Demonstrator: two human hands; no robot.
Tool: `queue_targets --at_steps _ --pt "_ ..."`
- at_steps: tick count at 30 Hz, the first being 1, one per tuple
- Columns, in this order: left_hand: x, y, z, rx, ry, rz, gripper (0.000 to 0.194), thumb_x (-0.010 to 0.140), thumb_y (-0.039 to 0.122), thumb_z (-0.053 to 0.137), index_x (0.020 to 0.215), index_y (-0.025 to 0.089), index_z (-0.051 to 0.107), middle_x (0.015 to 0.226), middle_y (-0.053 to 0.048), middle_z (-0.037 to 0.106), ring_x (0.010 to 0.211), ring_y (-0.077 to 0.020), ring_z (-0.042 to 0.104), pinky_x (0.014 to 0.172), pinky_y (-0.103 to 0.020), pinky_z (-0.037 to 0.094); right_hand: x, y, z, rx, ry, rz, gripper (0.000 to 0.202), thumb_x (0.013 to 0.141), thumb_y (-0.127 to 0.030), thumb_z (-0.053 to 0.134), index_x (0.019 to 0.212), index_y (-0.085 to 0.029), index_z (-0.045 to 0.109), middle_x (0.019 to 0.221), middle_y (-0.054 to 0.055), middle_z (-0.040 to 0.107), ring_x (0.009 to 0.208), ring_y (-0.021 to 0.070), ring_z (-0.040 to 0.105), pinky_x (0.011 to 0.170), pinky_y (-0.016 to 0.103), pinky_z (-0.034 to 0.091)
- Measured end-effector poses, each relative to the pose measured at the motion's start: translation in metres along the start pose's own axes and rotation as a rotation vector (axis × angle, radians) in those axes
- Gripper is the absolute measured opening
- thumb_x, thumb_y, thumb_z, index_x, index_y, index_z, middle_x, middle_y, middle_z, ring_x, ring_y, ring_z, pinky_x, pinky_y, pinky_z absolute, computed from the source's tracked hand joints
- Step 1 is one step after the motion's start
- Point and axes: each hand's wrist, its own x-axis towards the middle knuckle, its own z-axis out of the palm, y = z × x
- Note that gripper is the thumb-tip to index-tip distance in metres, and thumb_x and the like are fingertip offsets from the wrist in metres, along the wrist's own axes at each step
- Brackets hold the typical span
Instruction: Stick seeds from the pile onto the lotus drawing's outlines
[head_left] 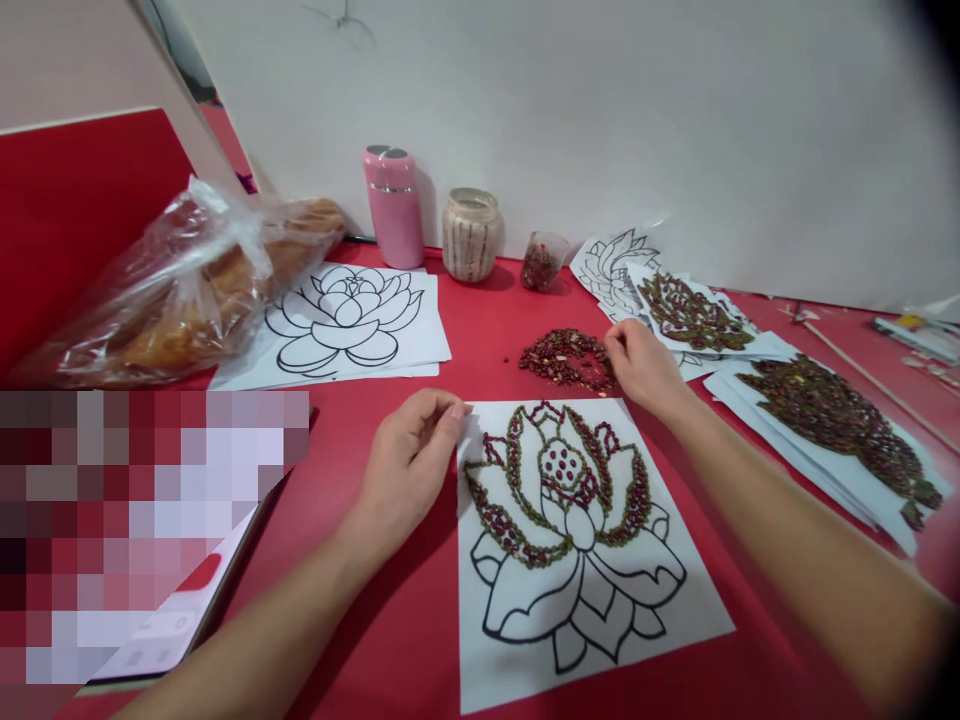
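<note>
A paper sheet with a black-outlined lotus (517, 600) lies in front of me on the red table. Red beans and small green beans cover parts of its upper petals and centre, while the lower petals show bare outlines. My left hand (412, 450) is closed at the sheet's upper left corner, thumb and fingers pinching the paper edge. Beyond the sheet's top edge is a loose pile of red beans (562, 358). At the pile's right side my right hand (646, 368) has its fingertips pressed together; whatever is between them is hidden.
Behind stand a pink tumbler (395, 210), a glass jar (471, 235) and a small cup of beans (541, 262). Lotus sheets (345, 320) and a plastic bag (202, 290) lie left, near a pixelated screen (172, 620). Bean-covered sheets (832, 420) lie right.
</note>
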Motion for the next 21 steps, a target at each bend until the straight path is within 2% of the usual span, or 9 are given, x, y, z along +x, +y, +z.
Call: queue_targets --at_steps 4,6,9,11,14,21 --pt "0.002 -0.001 0.002 0.006 -0.025 0.036 0.018 0.085 0.032 0.046 0.079 0.018 0.054 0.079 -0.002 0.062 0.076 -0.0155 0.057 0.067 -0.026 0.042 -0.033 -0.013 -0.021 0.124 -0.017 -0.043 0.015 0.086 -0.027 0.034 0.083 -0.02 0.047 0.069 0.002 0.055 0.06 0.0147 0.05 0.055 0.026 0.037" --pt "0.002 -0.002 0.003 0.011 -0.064 0.045 0.018 0.086 0.033 0.045 0.079 0.018 0.053 0.078 -0.002 0.061 0.074 -0.0151 0.057 0.066 -0.026 0.042 -0.055 -0.026 -0.032 0.323 -0.092 -0.125 0.013 0.086 -0.027 0.037 0.084 -0.02 0.047 0.073 0.001 0.056 0.059 0.0133 0.05 0.055 0.026 0.038" --pt "0.002 -0.004 0.005 0.068 -0.103 0.081 0.019 0.087 0.032 0.043 0.078 0.018 0.052 0.076 0.0 0.059 0.072 -0.0142 0.055 0.064 -0.025 0.041 -0.086 -0.045 -0.042 0.472 -0.204 -0.243 0.01 0.086 -0.025 0.039 0.081 -0.02 0.047 0.095 0.005 0.057 0.089 0.0168 0.053 0.073 0.028 0.042" --pt "0.001 -0.005 0.006 0.124 -0.113 0.102 0.019 0.088 0.032 0.042 0.079 0.019 0.053 0.075 0.0 0.058 0.071 -0.0139 0.054 0.063 -0.025 0.04 -0.101 -0.054 -0.043 0.507 -0.26 -0.248 0.011 0.086 -0.023 0.039 0.079 -0.021 0.047 0.103 0.006 0.053 0.104 0.019 0.048 0.079 0.03 0.042" --pt "0.001 -0.005 0.006 0.163 -0.112 0.113 0.019 0.088 0.032 0.042 0.081 0.019 0.053 0.075 0.001 0.058 0.07 -0.0139 0.053 0.063 -0.025 0.04 -0.114 -0.06 -0.04 0.51 -0.299 -0.221 0.01 0.085 -0.022 0.041 0.078 -0.021 0.048 0.11 0.008 0.048 0.113 0.0218 0.041 0.082 0.033 0.042" --pt "0.001 -0.005 0.008 0.144 -0.098 0.11 0.018 0.087 0.032 0.042 0.079 0.019 0.053 0.076 0.0 0.058 0.072 -0.0151 0.054 0.063 -0.026 0.041 -0.126 -0.071 -0.027 0.398 -0.27 -0.188 0.009 0.081 -0.018 0.046 0.075 -0.021 0.051 0.117 0.007 0.043 0.117 0.0227 0.035 0.09 0.041 0.035"
